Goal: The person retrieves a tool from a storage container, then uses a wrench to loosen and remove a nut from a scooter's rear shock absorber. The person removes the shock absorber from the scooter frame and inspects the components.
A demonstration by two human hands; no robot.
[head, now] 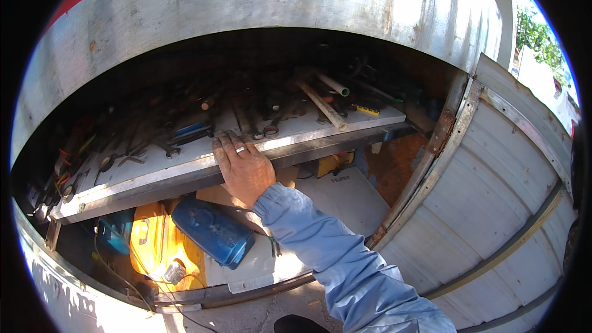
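Observation:
My right hand (244, 166), with a ring on one finger, lies palm down over the front edge of a white shelf board (296, 141). Its thumb is hidden. Just beyond the fingertips lie ring-ended wrenches (270, 131) and a blue-handled tool (190, 128). Left of the hand an open-ended wrench (170, 149) and a hex key (131, 161) rest on the board. Two pale pipes (323, 107) lie to the right, beside a yellow marked strip (366, 110). Many tools at the back are lost in shadow. My left hand is out of view.
Under the shelf are a blue plastic case (212, 231), a yellow container (150, 240), a teal object (115, 236) and loose cables. A metal bar (333, 148) runs under the board's front. A curved sheet-metal panel (277, 0) overhangs the opening; a ribbed metal door (504, 171) stands at right.

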